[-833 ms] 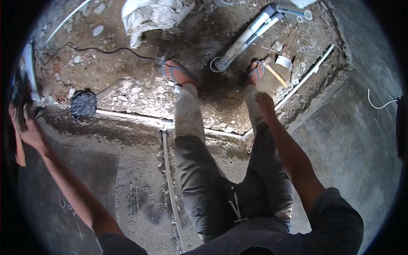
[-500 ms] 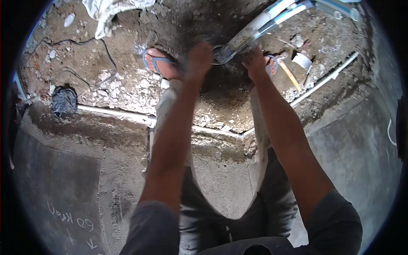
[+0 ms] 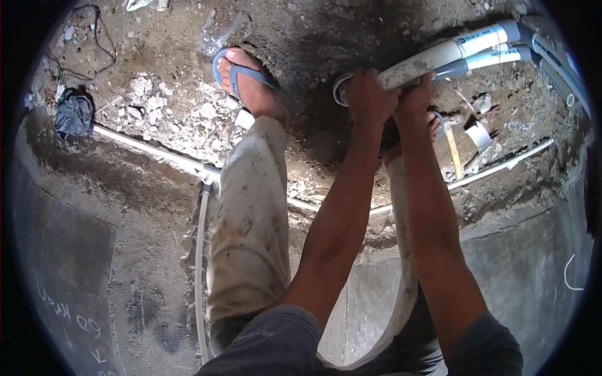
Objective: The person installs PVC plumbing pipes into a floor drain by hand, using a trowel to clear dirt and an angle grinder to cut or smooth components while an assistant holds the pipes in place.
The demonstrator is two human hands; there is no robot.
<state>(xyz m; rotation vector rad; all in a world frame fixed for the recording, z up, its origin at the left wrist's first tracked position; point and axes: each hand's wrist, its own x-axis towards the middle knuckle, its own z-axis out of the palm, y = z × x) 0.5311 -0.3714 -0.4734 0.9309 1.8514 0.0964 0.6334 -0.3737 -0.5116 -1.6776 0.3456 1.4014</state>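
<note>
Head view: pipe assembly (image 3: 480,41), white lengths with grey fittings, lies between one and two o'clock, slanting from the hands up toward the right rim, where it bends. Left hand (image 3: 371,99) toward one o'clock, fingers curled closed round its lower part; fingertips hidden. Open round pipe end (image 3: 339,92) just beside this hand, on its nine o'clock side. Right hand (image 3: 415,99) just beside the left, at its three o'clock, fingers bent shut on the assembly, partly out of sight beneath it. Hammer (image 3: 454,153) and white ring (image 3: 478,135) on the soil between two and three o'clock, near the right foot. Left foot (image 3: 257,84), sandalled, at eleven. Black plastic bag (image 3: 74,114) toward ten, beside the end of a thin white pipe (image 3: 147,148).
</note>
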